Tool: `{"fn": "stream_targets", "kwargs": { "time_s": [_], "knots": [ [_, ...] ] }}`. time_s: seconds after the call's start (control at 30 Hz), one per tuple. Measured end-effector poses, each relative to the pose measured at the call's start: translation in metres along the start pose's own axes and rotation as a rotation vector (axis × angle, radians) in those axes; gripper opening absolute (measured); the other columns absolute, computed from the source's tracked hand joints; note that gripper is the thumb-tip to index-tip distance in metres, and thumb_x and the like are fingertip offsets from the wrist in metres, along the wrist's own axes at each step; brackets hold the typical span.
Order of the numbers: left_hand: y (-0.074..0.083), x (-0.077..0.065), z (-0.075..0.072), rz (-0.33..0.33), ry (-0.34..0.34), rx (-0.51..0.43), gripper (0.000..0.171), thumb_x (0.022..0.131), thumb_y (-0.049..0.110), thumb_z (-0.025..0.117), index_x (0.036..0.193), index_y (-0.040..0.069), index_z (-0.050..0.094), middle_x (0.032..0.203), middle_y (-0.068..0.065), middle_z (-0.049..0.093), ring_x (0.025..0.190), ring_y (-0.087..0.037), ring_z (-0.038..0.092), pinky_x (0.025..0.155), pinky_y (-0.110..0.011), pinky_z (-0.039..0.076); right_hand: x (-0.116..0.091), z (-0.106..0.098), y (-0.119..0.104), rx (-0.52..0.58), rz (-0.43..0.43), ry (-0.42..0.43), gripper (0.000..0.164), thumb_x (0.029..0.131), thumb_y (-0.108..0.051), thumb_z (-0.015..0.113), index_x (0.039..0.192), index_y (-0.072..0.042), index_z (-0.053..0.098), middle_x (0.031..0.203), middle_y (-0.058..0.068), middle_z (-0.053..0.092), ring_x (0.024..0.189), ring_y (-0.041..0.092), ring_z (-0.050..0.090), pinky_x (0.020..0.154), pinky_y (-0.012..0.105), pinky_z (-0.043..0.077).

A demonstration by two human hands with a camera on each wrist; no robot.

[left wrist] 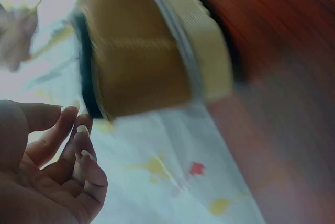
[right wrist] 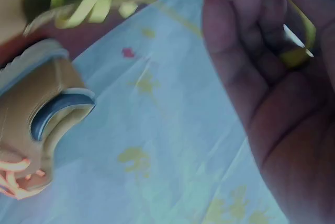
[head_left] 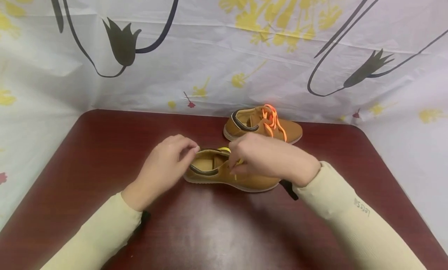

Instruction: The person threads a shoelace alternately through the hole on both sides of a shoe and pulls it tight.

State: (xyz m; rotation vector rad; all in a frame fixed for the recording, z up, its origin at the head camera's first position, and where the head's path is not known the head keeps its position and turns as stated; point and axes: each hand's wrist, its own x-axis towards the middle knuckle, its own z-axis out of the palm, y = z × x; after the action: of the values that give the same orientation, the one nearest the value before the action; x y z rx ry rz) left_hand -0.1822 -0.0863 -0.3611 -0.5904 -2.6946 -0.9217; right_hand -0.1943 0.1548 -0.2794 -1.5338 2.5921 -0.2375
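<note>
A tan shoe (head_left: pixel 253 182) with a dark padded collar and yellow laces lies on the table, toe to the right. My right hand (head_left: pixel 260 153) is over its lacing and pinches a yellow shoelace (right wrist: pixel 167 12), which runs taut from the shoe to the fingertips in the right wrist view. Part of the lace hangs past the fingers there. At the heel, my left hand (head_left: pixel 168 157) has its thumb and fingertips close together right by the collar. In the left wrist view those loosely curled fingers (left wrist: pixel 97 174) are beside the blurred heel with nothing between them.
Behind, a matching tan shoe (head_left: pixel 288 130) with bright orange laces (head_left: pixel 271 120) stands near the table's back edge, toe to the right. A white cloth (head_left: pixel 210 68) with yellow splashes and dark flowers hangs around the back and sides of the dark red table (head_left: pixel 196 223).
</note>
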Motion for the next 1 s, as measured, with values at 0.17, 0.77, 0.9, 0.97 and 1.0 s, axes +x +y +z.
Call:
{"fn": "stream_targets", "kwargs": {
  "time_s": [0.17,0.77,0.9,0.97,1.0],
  "knots": [
    [0.024,-0.005,0.012,0.152,-0.016,0.096,0.013,0.093,0.024,0.072,0.098,0.013,0.076,0.094,0.003,0.072,0.088,-0.017,0.062,0.077,-0.034,0.051,-0.002,-0.004,0.016,0.053,0.114,0.076,0.008,0.086,-0.017,0.081,0.081,-0.018,0.075,0.073,-0.013,0.068,0.064,-0.002,0.055,0.064,0.021,0.05],
    [0.042,-0.001,0.043,0.125,-0.046,0.015,0.007,0.086,0.021,0.081,0.092,0.023,0.081,0.092,0.009,0.077,0.093,-0.013,0.07,0.083,-0.036,0.054,0.0,0.007,0.047,0.298,0.235,-0.05,0.008,0.098,-0.012,0.064,0.096,-0.016,0.071,0.08,-0.008,0.063,0.073,0.005,0.056,0.073,0.026,0.05],
    [0.041,0.0,0.044,0.179,-0.018,0.035,0.01,0.085,0.02,0.081,0.095,0.023,0.082,0.093,0.009,0.077,0.094,-0.013,0.07,0.08,-0.037,0.053,0.002,0.007,0.051,0.348,0.221,-0.118,0.011,0.1,-0.012,0.061,0.094,-0.015,0.069,0.081,-0.005,0.063,0.072,0.006,0.058,0.072,0.025,0.051],
    [0.041,0.0,0.045,0.195,-0.027,0.039,0.011,0.086,0.019,0.08,0.096,0.022,0.082,0.093,0.009,0.077,0.094,-0.014,0.07,0.08,-0.037,0.054,0.003,0.01,0.054,0.375,0.21,-0.146,0.013,0.101,-0.011,0.059,0.093,-0.013,0.068,0.081,-0.003,0.062,0.071,0.007,0.059,0.072,0.025,0.051],
    [0.041,0.001,0.045,0.201,-0.035,0.04,0.011,0.087,0.018,0.08,0.097,0.021,0.082,0.093,0.008,0.077,0.094,-0.014,0.07,0.081,-0.037,0.054,0.003,0.011,0.055,0.385,0.205,-0.154,0.013,0.101,-0.01,0.058,0.092,-0.013,0.068,0.083,-0.002,0.063,0.072,0.008,0.06,0.072,0.025,0.052]
  ]
}}
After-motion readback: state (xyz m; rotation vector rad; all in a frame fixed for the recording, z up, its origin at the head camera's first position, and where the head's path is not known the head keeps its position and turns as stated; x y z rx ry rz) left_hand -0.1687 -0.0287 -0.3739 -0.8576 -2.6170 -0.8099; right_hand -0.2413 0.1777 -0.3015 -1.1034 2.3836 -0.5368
